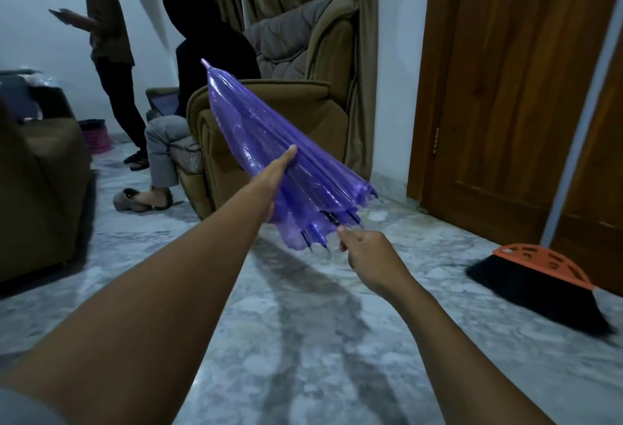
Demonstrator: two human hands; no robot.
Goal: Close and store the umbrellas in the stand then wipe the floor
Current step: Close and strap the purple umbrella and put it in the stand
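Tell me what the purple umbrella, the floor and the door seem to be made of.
Umbrella: thin translucent plastic film, glossy; ribs show through and highlights glint on it. Floor: polished stone, probably marble, going by grey-white veining and a soft sheen. Door: brown wood with visible grain, satin finish; solid or veneer cannot be told.

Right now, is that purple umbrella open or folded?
Folded: the umbrella is gathered into a narrow cone, rib tips bunched. The left hand holds its cover; the right hand grips the shaft.
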